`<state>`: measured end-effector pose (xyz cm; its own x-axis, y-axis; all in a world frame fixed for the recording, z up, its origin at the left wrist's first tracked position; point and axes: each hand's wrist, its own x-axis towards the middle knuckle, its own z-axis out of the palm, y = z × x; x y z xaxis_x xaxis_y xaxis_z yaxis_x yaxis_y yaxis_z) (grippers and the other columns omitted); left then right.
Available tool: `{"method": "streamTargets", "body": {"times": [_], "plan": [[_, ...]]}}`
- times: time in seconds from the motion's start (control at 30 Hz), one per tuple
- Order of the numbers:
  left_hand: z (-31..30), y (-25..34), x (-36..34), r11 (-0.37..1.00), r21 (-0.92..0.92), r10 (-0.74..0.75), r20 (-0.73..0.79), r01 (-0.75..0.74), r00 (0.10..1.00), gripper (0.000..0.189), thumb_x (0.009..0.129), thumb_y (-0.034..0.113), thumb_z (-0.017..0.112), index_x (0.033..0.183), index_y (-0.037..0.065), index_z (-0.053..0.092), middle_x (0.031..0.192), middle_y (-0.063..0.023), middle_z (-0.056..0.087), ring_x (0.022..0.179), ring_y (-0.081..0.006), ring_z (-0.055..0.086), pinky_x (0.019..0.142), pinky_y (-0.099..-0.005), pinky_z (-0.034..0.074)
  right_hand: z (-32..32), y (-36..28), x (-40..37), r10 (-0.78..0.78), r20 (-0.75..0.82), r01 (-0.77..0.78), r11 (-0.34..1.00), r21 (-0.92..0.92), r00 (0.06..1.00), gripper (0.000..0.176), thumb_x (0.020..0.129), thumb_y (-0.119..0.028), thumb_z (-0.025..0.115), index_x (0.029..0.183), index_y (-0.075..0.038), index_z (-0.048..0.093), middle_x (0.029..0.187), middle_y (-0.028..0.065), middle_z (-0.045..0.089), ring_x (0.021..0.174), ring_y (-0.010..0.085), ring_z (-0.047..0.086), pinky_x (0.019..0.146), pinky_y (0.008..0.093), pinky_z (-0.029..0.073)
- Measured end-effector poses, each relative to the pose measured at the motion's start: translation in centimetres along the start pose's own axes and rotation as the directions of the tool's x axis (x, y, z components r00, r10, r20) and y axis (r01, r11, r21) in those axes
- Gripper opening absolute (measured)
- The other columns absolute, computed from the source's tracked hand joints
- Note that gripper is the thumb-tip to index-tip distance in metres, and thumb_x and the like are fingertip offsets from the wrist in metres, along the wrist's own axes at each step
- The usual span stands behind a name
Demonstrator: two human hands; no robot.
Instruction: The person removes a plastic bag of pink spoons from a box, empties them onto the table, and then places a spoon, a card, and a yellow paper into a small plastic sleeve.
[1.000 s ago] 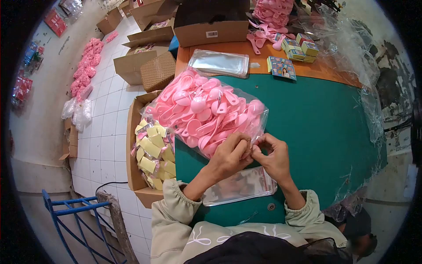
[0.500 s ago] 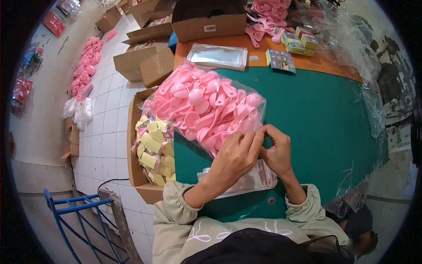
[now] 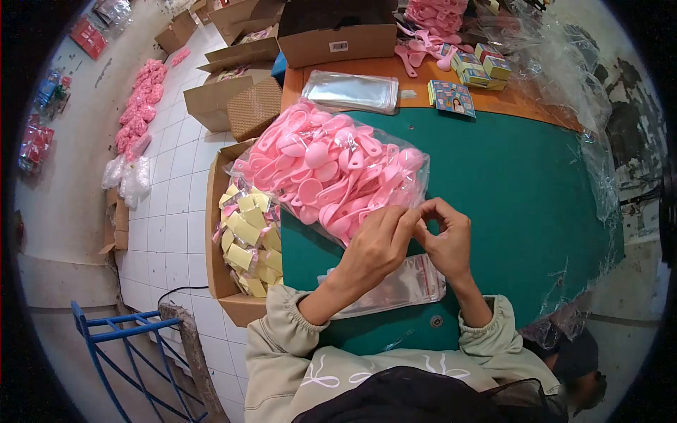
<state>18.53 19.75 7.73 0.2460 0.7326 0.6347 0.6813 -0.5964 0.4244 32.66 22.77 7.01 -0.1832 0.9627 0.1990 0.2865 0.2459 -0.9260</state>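
A clear plastic bag (image 3: 331,166) full of pink plastic spoons lies on the green table top (image 3: 508,190). At its near right corner, my left hand (image 3: 377,243) and my right hand (image 3: 448,240) meet with thumbs and fingers pinched on the bag's plastic. The exact spot between the fingertips is partly hidden. Under and just behind my wrists lies a stack of flat clear plastic sleeves (image 3: 402,289).
At the left, a cardboard box (image 3: 240,303) holds packets with yellow cards (image 3: 243,229). Farther back are a pack of clear sleeves (image 3: 352,92), printed booklets (image 3: 451,97), stacked small boxes (image 3: 483,67) and loose pink spoons (image 3: 423,46). A blue metal rack (image 3: 130,331) stands lower left.
My hands have shifted very slightly at the bag's corner, the left one's fingers drawing a little upward. The bag's corner seems to have moved slightly right.
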Motion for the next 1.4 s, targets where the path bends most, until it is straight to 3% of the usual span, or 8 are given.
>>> {"method": "streamTargets", "body": {"times": [0.2, 0.3, 0.6, 0.7, 0.8, 1.0, 1.1, 1.4], "plan": [[0.5, -1.3, 0.2, 0.996, -0.084, 0.007, 0.028, -0.004, 1.0, 0.025, 0.07, -0.002, 0.064, 0.09, 0.0, 0.048, 0.08, -0.0118, 0.051, 0.071, -0.0278, 0.054, 0.06, -0.036, 0.045, 0.1, -0.8, -0.1, -0.048, 0.005, 0.048, 0.997, -0.061, 0.999, 0.008, 0.069, -0.001, 0.062, 0.075, 0.001, 0.057, 0.071, 0.0094, 0.06, 0.065, 0.0146, 0.06, 0.061, 0.0267, 0.047], [0.9, -1.6, -0.3, 0.97, -0.219, -0.098, 0.028, 0.102, 0.995, 0.027, 0.068, -0.004, 0.066, 0.085, 0.0, 0.046, 0.078, -0.0112, 0.05, 0.066, -0.0266, 0.054, 0.057, -0.0347, 0.045, -0.1, -1.4, 0.1, -0.095, 0.04, 0.098, 0.991, -0.094, 0.995, 0.008, 0.068, 0.0, 0.061, 0.075, 0.001, 0.057, 0.07, 0.0093, 0.059, 0.064, 0.0157, 0.059, 0.061, 0.0274, 0.047], [0.4, -2.0, -0.3, 0.9, -0.392, -0.196, 0.024, 0.19, 0.98, 0.032, 0.062, -0.01, 0.065, 0.084, 0.0, 0.044, 0.077, -0.01, 0.047, 0.062, -0.0229, 0.051, 0.053, -0.0306, 0.043, -0.4, -0.9, 0.6, 0.002, 0.139, 0.0, 1.0, -0.02, 0.99, 0.008, 0.073, -0.005, 0.061, 0.077, 0.001, 0.059, 0.071, 0.0076, 0.061, 0.065, 0.0137, 0.059, 0.062, 0.0269, 0.048], [0.4, -2.2, -0.6, 0.933, -0.319, -0.163, 0.042, 0.168, 0.986, 0.039, 0.06, -0.006, 0.069, 0.086, 0.001, 0.042, 0.08, -0.0103, 0.049, 0.068, -0.0242, 0.053, 0.059, -0.0309, 0.044, -0.7, -0.1, 0.6, 0.085, 0.189, -0.112, 0.984, 0.14, 0.978, 0.011, 0.076, -0.007, 0.061, 0.081, 0.002, 0.06, 0.073, 0.007, 0.063, 0.067, 0.0114, 0.059, 0.064, 0.0263, 0.048], [0.6, -2.4, -0.8, 0.934, -0.326, -0.139, 0.038, 0.144, 0.99, 0.037, 0.059, -0.006, 0.07, 0.084, 0.001, 0.042, 0.08, -0.0106, 0.05, 0.068, -0.0244, 0.054, 0.059, -0.0307, 0.045, -0.7, -0.1, 0.5, 0.11, 0.214, -0.145, 0.977, 0.158, 0.971, 0.013, 0.078, -0.009, 0.061, 0.083, 0.003, 0.06, 0.075, 0.0068, 0.063, 0.07, 0.0104, 0.059, 0.066, 0.026, 0.048], [0.5, -1.8, -0.2, 0.965, -0.263, -0.016, -0.045, 0.004, 0.999, 0.024, 0.065, -0.007, 0.063, 0.079, 0.001, 0.045, 0.077, -0.0109, 0.049, 0.066, -0.0263, 0.053, 0.057, -0.0336, 0.045, -1.1, -0.8, 0.5, 0.088, 0.201, -0.097, 0.995, 0.035, 0.976, 0.014, 0.075, -0.009, 0.062, 0.083, 0.003, 0.061, 0.075, 0.0092, 0.064, 0.069, 0.0125, 0.06, 0.066, 0.0267, 0.049], [0.6, -1.7, -0.4, 0.972, -0.235, -0.024, 0.002, 0.024, 1.0, 0.031, 0.063, -0.005, 0.07, 0.079, 0.001, 0.044, 0.078, -0.0112, 0.052, 0.069, -0.0251, 0.056, 0.057, -0.0324, 0.046, -1.3, -1.5, 0.5, 0.104, 0.208, -0.097, 0.994, -0.043, 0.973, 0.014, 0.073, -0.007, 0.063, 0.082, 0.003, 0.06, 0.074, 0.0103, 0.064, 0.066, 0.0136, 0.06, 0.064, 0.027, 0.049], [0.5, -2.0, -0.6, 0.927, -0.335, -0.147, 0.094, 0.17, 0.985, 0.024, 0.066, -0.006, 0.063, 0.08, 0.002, 0.044, 0.075, -0.0102, 0.045, 0.065, -0.0256, 0.052, 0.054, -0.0337, 0.043, -0.3, -1.8, 0.4, 0.094, 0.15, -0.079, 0.991, -0.104, 0.984, 0.012, 0.069, -0.005, 0.064, 0.076, 0.003, 0.059, 0.069, 0.009, 0.062, 0.061, 0.0125, 0.058, 0.058, 0.0267, 0.047]]}}
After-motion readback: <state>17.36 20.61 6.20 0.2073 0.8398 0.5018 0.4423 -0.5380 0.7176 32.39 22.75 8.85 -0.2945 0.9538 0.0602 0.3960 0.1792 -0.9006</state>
